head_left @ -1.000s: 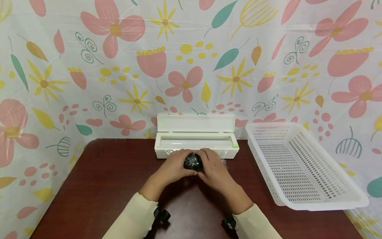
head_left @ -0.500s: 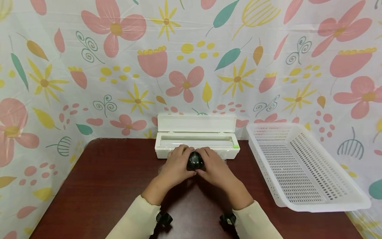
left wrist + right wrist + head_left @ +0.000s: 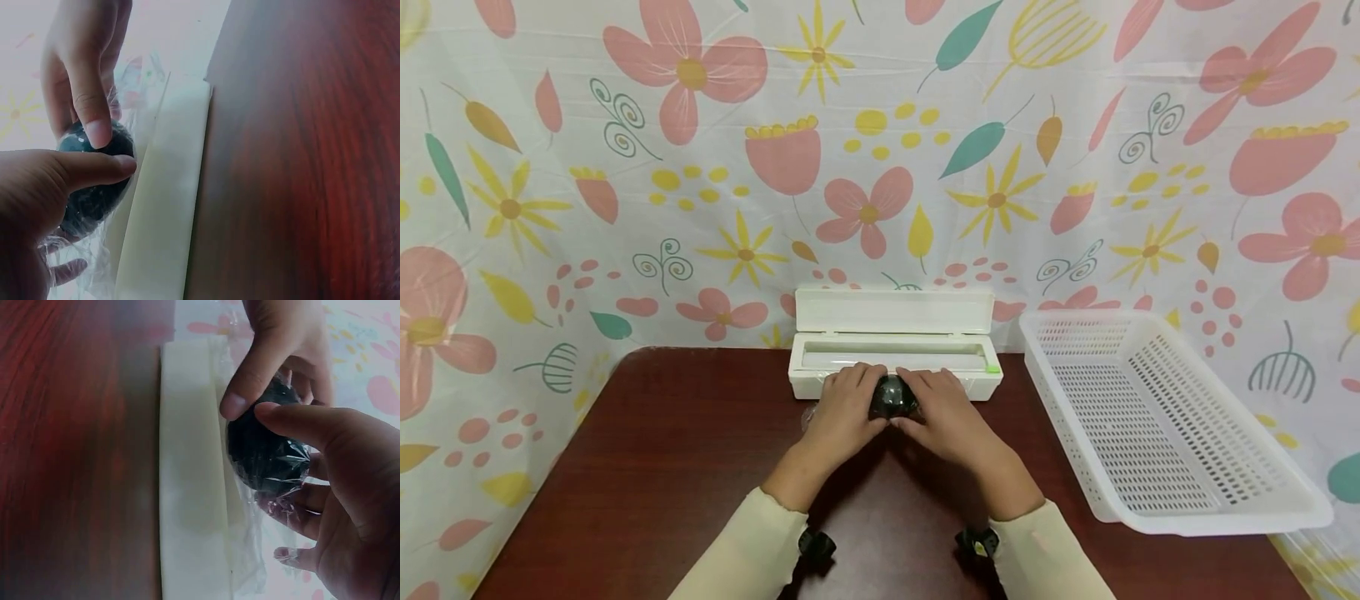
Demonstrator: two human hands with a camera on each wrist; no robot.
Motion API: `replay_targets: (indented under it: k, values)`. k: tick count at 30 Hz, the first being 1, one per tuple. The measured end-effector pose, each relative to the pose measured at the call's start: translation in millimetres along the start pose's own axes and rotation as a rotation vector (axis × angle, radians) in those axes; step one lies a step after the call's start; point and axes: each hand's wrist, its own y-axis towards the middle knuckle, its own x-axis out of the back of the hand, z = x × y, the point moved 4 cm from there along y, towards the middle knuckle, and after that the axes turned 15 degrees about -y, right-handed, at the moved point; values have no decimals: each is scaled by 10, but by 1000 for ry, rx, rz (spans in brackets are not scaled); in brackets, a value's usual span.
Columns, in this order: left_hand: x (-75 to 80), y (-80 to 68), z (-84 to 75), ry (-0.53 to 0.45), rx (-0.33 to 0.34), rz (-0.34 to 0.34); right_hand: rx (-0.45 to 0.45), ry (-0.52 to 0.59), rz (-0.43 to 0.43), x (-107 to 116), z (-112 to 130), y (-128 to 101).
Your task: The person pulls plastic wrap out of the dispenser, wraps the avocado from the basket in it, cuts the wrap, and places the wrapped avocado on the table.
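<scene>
Clear film (image 3: 250, 550) around dark ball (image 3: 265, 456), wrist views only.

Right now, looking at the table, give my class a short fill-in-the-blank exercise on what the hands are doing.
1. Both hands, left hand and right hand, hold a dark ball covered in clear ____.
2. Behind the ball the white dispenser box stands with its lid ____.
3. The white perforated basket sits on the person's ____ side.

Missing words: film; open; right
</scene>
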Motion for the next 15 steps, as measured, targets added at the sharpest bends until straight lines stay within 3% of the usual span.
replay_targets:
  k: [7, 15]
  values:
    - [45, 48, 18, 3, -19, 22, -16, 38, -74, -37, 5, -4]
    - [105, 95, 53, 4, -4, 44, 18, -18, -211, -64, 17, 46]
